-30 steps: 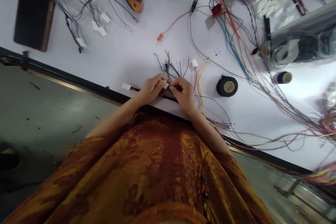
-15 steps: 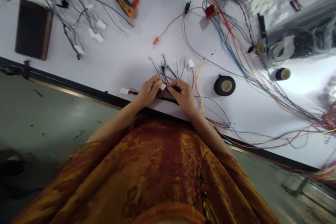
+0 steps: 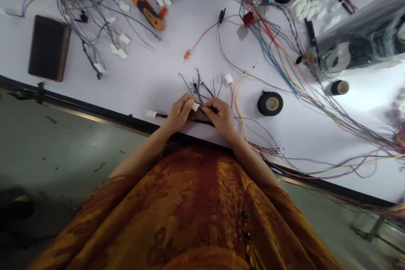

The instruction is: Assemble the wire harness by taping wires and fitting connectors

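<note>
White connector housing (image 3: 195,106): held between thumb and fingers of the left hand (image 3: 179,114), the nearer one; located at those fingertips, just left of the right fingers. Long axis: roughly crosswise, slightly slanted; exposed end towards the right hand (image 3: 222,118). Which face is open: too small to tell.

Right fingers: closed in a narrow pinch, seemingly on a thin dark wire; exact grip unclear.

Black wires (image 3: 207,89): loose terminal ends fanned over the desk (image 3: 142,63), beyond both sets of fingers, pointing away from the person.
</note>
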Motion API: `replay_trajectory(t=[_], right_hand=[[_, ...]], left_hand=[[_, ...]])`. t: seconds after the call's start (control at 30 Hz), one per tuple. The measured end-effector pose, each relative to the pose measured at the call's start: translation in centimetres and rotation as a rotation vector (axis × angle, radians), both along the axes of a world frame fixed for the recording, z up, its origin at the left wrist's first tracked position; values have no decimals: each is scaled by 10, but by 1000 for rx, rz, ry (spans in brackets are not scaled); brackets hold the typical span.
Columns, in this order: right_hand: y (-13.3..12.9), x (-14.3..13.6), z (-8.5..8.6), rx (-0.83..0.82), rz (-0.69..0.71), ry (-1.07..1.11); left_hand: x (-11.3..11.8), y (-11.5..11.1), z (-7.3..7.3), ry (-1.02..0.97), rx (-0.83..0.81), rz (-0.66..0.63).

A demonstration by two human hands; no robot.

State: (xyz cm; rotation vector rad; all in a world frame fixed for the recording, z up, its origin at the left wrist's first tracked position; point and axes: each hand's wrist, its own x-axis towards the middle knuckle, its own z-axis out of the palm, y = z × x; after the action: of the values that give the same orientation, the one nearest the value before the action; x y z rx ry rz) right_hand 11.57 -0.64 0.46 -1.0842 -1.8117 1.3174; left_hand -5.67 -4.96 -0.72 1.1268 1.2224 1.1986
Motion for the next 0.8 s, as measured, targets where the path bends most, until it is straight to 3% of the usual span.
replay_trajectory(t=[0.2, 0.4, 0.53, 0.67, 0.8], right_hand=[[-1, -3, -4, 21, 17, 35], [2, -6, 2, 63, -15, -12], [10, -2, 5, 191, 146, -200], [14, 11, -3, 287, 145, -433], [0, 32, -11, 289, 85, -290]], left_hand=[[-1, 2, 0, 69, 0, -59], [-10, 8, 4, -83, -106, -57], [-19, 12, 12, -130, -96, 116], [-16, 13, 14, -353, -150, 243], [-5, 12, 4, -559, -257, 378]])
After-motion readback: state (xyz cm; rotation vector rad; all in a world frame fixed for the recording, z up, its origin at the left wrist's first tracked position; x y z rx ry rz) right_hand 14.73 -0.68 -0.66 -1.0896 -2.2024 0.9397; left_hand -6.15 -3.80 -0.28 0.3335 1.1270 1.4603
